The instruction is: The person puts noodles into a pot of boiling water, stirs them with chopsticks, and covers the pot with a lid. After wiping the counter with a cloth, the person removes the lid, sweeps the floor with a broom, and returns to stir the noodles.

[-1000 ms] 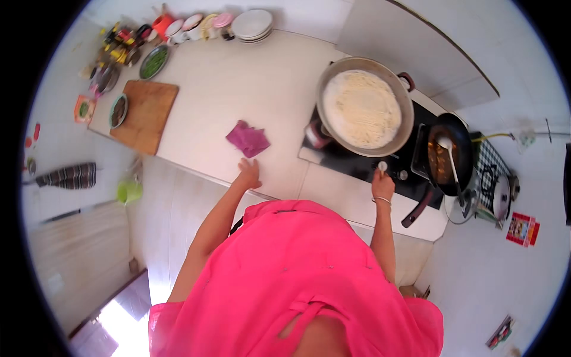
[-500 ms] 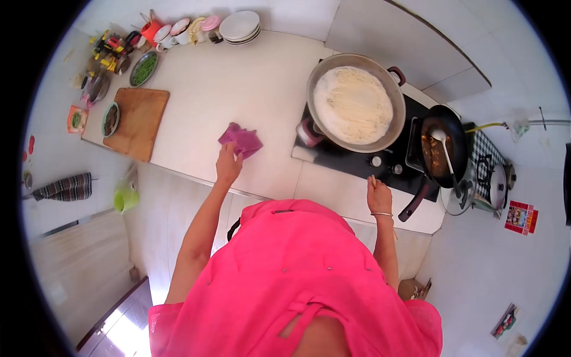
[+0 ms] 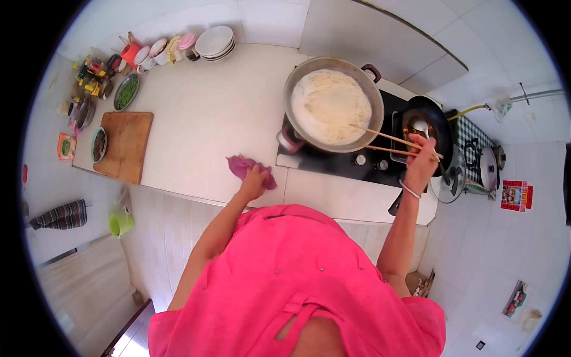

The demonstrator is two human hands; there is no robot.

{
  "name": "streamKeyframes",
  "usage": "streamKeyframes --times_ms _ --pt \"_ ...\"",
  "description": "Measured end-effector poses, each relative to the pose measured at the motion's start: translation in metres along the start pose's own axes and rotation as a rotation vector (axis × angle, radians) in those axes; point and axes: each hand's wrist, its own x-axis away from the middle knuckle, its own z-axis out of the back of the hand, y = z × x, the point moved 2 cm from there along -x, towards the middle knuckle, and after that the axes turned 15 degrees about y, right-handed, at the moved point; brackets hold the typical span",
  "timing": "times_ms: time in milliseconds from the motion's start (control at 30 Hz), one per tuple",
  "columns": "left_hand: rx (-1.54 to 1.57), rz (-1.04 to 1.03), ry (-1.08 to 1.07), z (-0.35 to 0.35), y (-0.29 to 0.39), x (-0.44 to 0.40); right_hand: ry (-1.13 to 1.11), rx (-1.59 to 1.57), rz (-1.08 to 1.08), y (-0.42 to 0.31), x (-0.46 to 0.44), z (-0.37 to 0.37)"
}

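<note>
My left hand is closed on a crumpled purple cloth on the white counter, left of the stove. Between the fingers of my right hand is a pair of long wooden chopsticks, spread apart and pointing left. One tip reaches over the noodles, which lie in white, foamy liquid. The other stick crosses the near right rim of the big metal pot. Partly behind my right hand stands a black wok with brown sauce and a ladle in it.
The pot and wok stand on a black stove. A glass lid lies right of the wok. At the left are a cutting board with a bowl, and a dish of green vegetables. Stacked bowls stand along the wall.
My right hand has risen from the counter's front edge toward the wok, swinging the chopsticks over the pot. My left hand and the cloth have shifted right and nearer me. The view has shifted slightly.
</note>
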Motion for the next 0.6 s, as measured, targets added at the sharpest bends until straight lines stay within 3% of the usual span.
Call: streamKeyframes --times_ms 100,267,367,600 --pt "0.054 -0.083 -0.11 -0.008 0.021 0.005 -0.194 -0.075 -0.02 0.018 0.012 -0.032" --pt "0.142 -0.127 -0.263 -0.014 0.036 0.016 -0.484 0.106 0.421 0.061 0.021 -0.082" --pt "0.187 -0.133 -0.255 -0.011 0.036 0.019 -0.499 0.106 0.703 0.059 0.018 -0.099" --pt "0.132 -0.081 -0.244 -0.018 0.035 0.021 -0.406 0.051 0.873 0.051 -0.01 -0.116"
